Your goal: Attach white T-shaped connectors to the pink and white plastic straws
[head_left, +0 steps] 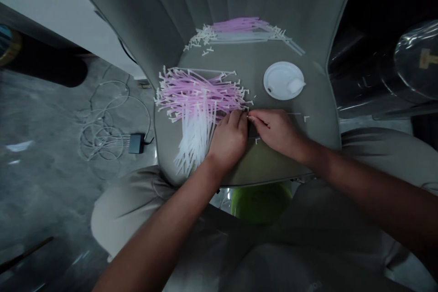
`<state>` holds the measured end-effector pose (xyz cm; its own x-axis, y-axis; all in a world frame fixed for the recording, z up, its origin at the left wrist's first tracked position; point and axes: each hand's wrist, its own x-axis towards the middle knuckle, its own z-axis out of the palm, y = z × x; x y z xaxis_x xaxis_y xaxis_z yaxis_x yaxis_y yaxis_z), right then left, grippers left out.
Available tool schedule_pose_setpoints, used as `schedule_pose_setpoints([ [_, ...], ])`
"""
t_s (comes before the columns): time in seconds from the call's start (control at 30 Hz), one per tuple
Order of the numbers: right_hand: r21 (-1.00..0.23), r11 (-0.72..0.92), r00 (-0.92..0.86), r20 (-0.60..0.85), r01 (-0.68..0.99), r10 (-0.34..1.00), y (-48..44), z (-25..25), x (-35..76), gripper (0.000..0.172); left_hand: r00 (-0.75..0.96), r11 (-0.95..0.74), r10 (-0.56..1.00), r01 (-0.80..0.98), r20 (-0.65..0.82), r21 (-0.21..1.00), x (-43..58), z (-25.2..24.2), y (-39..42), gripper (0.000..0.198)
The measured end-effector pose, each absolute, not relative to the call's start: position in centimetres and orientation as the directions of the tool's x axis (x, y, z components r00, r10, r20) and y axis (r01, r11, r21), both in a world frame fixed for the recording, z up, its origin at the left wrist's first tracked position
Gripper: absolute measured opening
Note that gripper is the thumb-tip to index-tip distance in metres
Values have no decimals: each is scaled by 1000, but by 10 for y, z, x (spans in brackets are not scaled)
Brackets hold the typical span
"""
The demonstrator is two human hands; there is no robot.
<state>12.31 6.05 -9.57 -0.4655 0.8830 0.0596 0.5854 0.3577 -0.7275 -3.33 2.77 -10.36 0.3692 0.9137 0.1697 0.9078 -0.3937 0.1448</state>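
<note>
A grey chair seat serves as a work surface between my knees. My left hand rests on it with fingers curled, at the right edge of a heap of pink sticks and white sticks. My right hand meets it fingertip to fingertip, pinching a small white piece. What my left fingers grip is hidden. A few tiny white T-shaped pieces lie just right of my right hand.
A white plastic lid lies at the seat's right. Further back lie more pink and clear sticks and small white connectors. A green object sits under the seat. Cables and a power adapter lie on the floor at left.
</note>
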Motion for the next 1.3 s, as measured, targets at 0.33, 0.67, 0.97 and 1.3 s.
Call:
schedule_pose_setpoints([
  [0.33,-730,333,-435,55,597,899,59,-96,122,26,371,-403,907,901,197,158,-33,-102,28,24],
  [0.67,-816,256,-354,67,519,933,58,-89,122,20,280,-374,915,857,290,353,-41,-100,31,25],
  [0.97,-772,304,-389,80,559,918,58,-90,121,23,268,-361,922,856,279,369,-38,-103,31,25],
  [1.3,-774,316,-368,116,548,923,56,-93,121,22,257,-355,917,876,306,326,-38,-106,32,21],
])
